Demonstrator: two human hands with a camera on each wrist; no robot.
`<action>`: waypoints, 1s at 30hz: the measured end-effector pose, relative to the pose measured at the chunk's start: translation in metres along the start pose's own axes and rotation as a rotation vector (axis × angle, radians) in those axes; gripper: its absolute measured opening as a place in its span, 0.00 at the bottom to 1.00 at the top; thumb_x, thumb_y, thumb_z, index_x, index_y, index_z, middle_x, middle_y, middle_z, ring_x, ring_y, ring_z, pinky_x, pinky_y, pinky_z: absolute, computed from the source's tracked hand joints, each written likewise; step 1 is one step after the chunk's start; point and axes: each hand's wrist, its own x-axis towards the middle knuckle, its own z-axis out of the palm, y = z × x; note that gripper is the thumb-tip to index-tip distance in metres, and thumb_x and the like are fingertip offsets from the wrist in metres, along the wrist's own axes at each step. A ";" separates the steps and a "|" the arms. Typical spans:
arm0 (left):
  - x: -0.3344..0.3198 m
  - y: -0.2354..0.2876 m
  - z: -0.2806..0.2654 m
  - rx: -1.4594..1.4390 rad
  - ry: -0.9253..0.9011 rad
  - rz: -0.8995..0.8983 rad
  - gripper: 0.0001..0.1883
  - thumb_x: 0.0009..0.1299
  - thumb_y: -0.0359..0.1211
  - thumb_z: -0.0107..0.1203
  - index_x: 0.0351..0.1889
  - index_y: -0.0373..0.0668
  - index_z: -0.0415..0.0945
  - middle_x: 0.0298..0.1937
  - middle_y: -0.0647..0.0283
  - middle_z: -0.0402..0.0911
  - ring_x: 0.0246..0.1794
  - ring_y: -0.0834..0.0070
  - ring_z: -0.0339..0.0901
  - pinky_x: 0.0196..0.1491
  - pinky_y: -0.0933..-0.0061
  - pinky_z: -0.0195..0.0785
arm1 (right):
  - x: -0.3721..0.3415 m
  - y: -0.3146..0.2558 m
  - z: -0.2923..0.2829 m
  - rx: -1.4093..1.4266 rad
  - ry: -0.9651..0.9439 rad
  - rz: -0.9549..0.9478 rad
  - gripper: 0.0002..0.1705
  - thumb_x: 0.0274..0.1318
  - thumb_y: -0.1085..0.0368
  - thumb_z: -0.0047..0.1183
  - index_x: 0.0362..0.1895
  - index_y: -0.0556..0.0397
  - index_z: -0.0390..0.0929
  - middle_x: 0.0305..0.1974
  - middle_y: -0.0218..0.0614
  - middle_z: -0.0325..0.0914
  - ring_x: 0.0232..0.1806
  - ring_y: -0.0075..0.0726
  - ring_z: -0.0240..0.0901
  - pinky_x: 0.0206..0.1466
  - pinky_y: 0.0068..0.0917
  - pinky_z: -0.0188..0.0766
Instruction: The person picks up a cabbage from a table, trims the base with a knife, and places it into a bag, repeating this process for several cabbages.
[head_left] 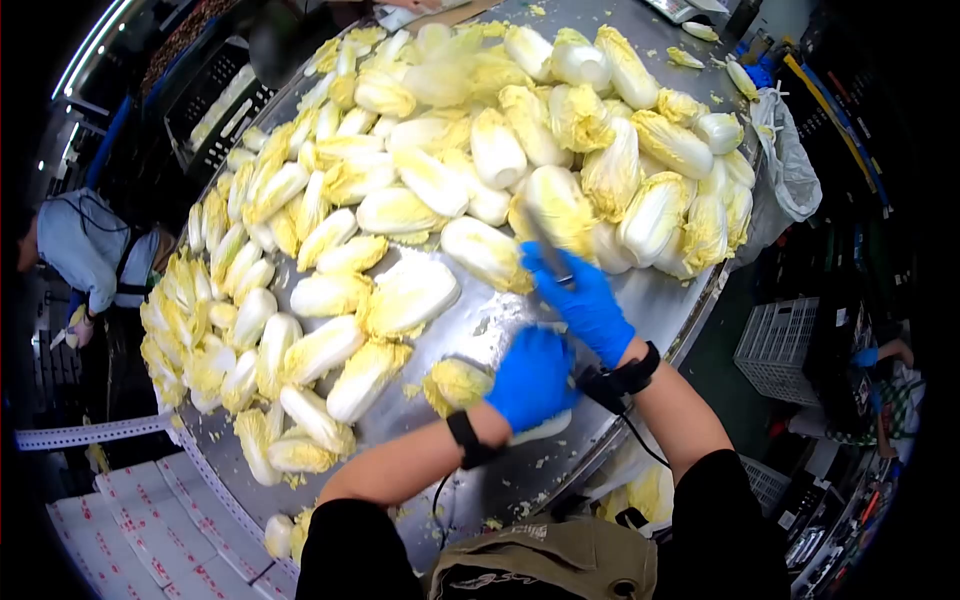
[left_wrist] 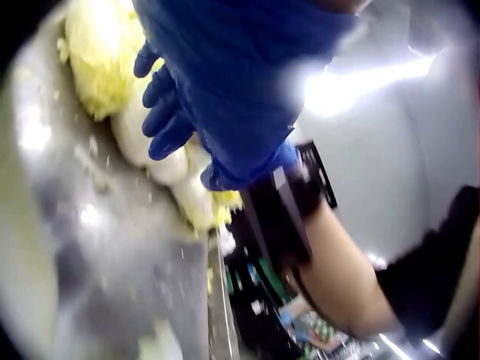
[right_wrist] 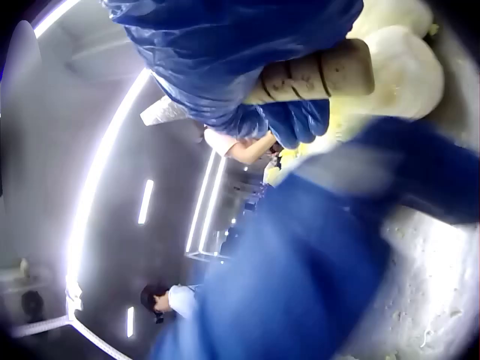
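Head view is showing you at the near edge of a metal table (head_left: 485, 320), its bare surface opening between your hands and the heap and running along the right edge. The heap of cabbages (head_left: 430, 180) is spreading over the far and left parts, probably pushed back to leave you working room. A plastic bag (head_left: 790, 165) is hanging just beyond the right edge. Close to you, one pale cabbage (head_left: 545, 428) is lying mostly hidden under your left hand (head_left: 535, 380); you can't tell whether they are touching. That hand is looking relaxed, fingers loosely bent, with nothing seen in it. Your right hand (head_left: 585, 312) is gripping a knife (head_left: 548, 240) by its handle, fingers wrapped round. Its blade is pointing towards the far edge, seemingly to stay clear of your left hand. Small leaf scraps (head_left: 412, 390) are littering the metal, and a yellowish cabbage (head_left: 460, 384) is sitting just beside your left hand, limiting sideways room there.
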 end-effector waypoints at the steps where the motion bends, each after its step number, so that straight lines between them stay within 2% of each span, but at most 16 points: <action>1: -0.020 0.006 0.015 -0.054 -0.125 -0.029 0.29 0.55 0.45 0.62 0.52 0.39 0.72 0.48 0.50 0.72 0.54 0.52 0.67 0.64 0.55 0.55 | 0.011 0.007 0.010 -0.090 -0.126 -0.096 0.25 0.63 0.69 0.49 0.65 0.55 0.65 0.60 0.32 0.70 0.58 0.26 0.68 0.58 0.23 0.67; 4: -0.061 -0.024 0.025 -0.026 -0.122 -0.214 0.28 0.56 0.43 0.61 0.53 0.39 0.71 0.53 0.50 0.72 0.49 0.52 0.71 0.52 0.55 0.65 | 0.031 0.034 0.058 -0.969 -0.015 -0.432 0.32 0.57 0.58 0.54 0.67 0.33 0.64 0.70 0.48 0.53 0.68 0.60 0.54 0.68 0.47 0.55; 5: -0.069 -0.045 0.013 0.043 -0.153 -0.237 0.28 0.57 0.41 0.60 0.54 0.40 0.70 0.54 0.50 0.72 0.45 0.53 0.73 0.47 0.56 0.66 | 0.038 0.040 0.071 -0.986 0.012 -0.261 0.33 0.56 0.56 0.54 0.67 0.34 0.63 0.71 0.49 0.50 0.70 0.56 0.51 0.70 0.46 0.49; 7: -0.096 -0.059 -0.036 0.176 -0.096 -0.314 0.32 0.60 0.46 0.59 0.62 0.46 0.65 0.57 0.52 0.71 0.49 0.53 0.72 0.51 0.57 0.66 | 0.041 0.046 0.086 -1.221 0.219 -0.353 0.33 0.56 0.56 0.53 0.68 0.34 0.63 0.70 0.51 0.52 0.68 0.53 0.56 0.69 0.46 0.50; 10: -0.135 -0.085 -0.055 0.280 -0.130 -0.427 0.35 0.61 0.51 0.58 0.64 0.50 0.65 0.59 0.53 0.70 0.52 0.53 0.71 0.56 0.57 0.64 | 0.025 0.047 0.089 -1.043 0.204 -0.432 0.32 0.57 0.56 0.52 0.67 0.35 0.63 0.68 0.52 0.55 0.62 0.49 0.63 0.67 0.45 0.50; 14: -0.140 -0.090 -0.089 0.292 -0.115 -0.553 0.25 0.60 0.42 0.62 0.54 0.43 0.72 0.52 0.52 0.74 0.50 0.54 0.72 0.52 0.60 0.67 | -0.028 0.010 0.095 -0.354 -0.190 -0.367 0.31 0.55 0.65 0.56 0.65 0.39 0.67 0.65 0.48 0.62 0.61 0.53 0.64 0.62 0.39 0.64; 16: -0.114 -0.073 -0.107 0.024 0.017 -0.670 0.19 0.62 0.38 0.61 0.48 0.41 0.74 0.47 0.53 0.76 0.44 0.55 0.74 0.47 0.63 0.69 | -0.032 0.005 0.059 -0.268 0.108 -0.586 0.22 0.55 0.67 0.56 0.56 0.53 0.74 0.56 0.43 0.71 0.56 0.46 0.68 0.60 0.35 0.64; 17: -0.086 -0.063 -0.112 0.036 0.291 -0.457 0.15 0.63 0.34 0.61 0.45 0.39 0.73 0.43 0.54 0.77 0.40 0.58 0.76 0.42 0.65 0.70 | -0.033 0.016 0.034 -0.139 0.290 -0.462 0.17 0.55 0.69 0.56 0.50 0.56 0.76 0.50 0.40 0.73 0.52 0.42 0.69 0.57 0.32 0.64; 19: -0.006 -0.046 -0.127 -0.131 0.504 -0.246 0.21 0.60 0.34 0.64 0.50 0.36 0.72 0.47 0.51 0.74 0.49 0.56 0.73 0.52 0.64 0.66 | -0.031 0.028 -0.020 -0.192 0.654 -0.308 0.15 0.58 0.69 0.55 0.50 0.56 0.76 0.46 0.36 0.74 0.49 0.32 0.68 0.54 0.29 0.64; 21: 0.080 -0.058 -0.115 0.018 0.584 -0.034 0.31 0.59 0.42 0.64 0.56 0.33 0.70 0.56 0.48 0.72 0.54 0.52 0.71 0.59 0.59 0.62 | -0.036 0.056 -0.056 -0.220 0.643 -0.285 0.18 0.61 0.69 0.52 0.56 0.55 0.71 0.49 0.34 0.74 0.50 0.27 0.69 0.55 0.27 0.65; 23: 0.149 -0.072 -0.087 -0.095 0.316 -0.253 0.38 0.58 0.56 0.59 0.59 0.38 0.69 0.61 0.46 0.69 0.56 0.50 0.71 0.60 0.58 0.62 | -0.035 0.061 -0.054 -0.289 0.636 -0.280 0.21 0.61 0.69 0.52 0.59 0.54 0.69 0.50 0.33 0.74 0.50 0.28 0.70 0.56 0.28 0.65; 24: 0.165 -0.069 -0.079 0.008 0.178 -0.410 0.39 0.57 0.58 0.58 0.61 0.43 0.68 0.63 0.48 0.67 0.59 0.52 0.69 0.60 0.54 0.62 | -0.030 0.065 -0.052 -0.093 0.651 -0.295 0.23 0.62 0.68 0.51 0.61 0.54 0.67 0.49 0.32 0.74 0.47 0.25 0.70 0.53 0.26 0.66; 25: 0.166 -0.083 -0.043 0.136 0.393 -0.324 0.40 0.57 0.57 0.58 0.63 0.46 0.66 0.65 0.50 0.66 0.61 0.53 0.66 0.59 0.48 0.61 | -0.025 0.068 -0.049 0.108 0.652 -0.284 0.25 0.62 0.67 0.51 0.63 0.54 0.66 0.48 0.31 0.73 0.44 0.23 0.70 0.50 0.23 0.67; 27: 0.146 -0.074 -0.040 0.197 0.341 -0.437 0.40 0.56 0.48 0.61 0.66 0.48 0.60 0.65 0.50 0.65 0.60 0.49 0.66 0.57 0.49 0.62 | -0.029 0.054 -0.038 0.174 0.510 -0.159 0.26 0.64 0.67 0.48 0.66 0.55 0.63 0.42 0.29 0.70 0.33 0.13 0.63 0.37 0.14 0.65; 29: 0.088 -0.073 -0.042 0.055 0.374 -0.499 0.39 0.58 0.45 0.62 0.67 0.48 0.59 0.65 0.50 0.65 0.58 0.52 0.67 0.57 0.53 0.63 | -0.036 0.054 -0.026 0.138 0.369 -0.050 0.24 0.64 0.68 0.48 0.64 0.56 0.66 0.43 0.30 0.71 0.34 0.18 0.65 0.39 0.17 0.67; 30: 0.058 -0.069 -0.054 -0.008 0.323 -0.534 0.39 0.58 0.45 0.62 0.67 0.46 0.59 0.64 0.50 0.66 0.58 0.52 0.67 0.58 0.54 0.62 | -0.032 0.054 -0.021 0.082 0.426 -0.152 0.23 0.63 0.68 0.49 0.63 0.56 0.67 0.43 0.31 0.72 0.36 0.21 0.67 0.41 0.19 0.67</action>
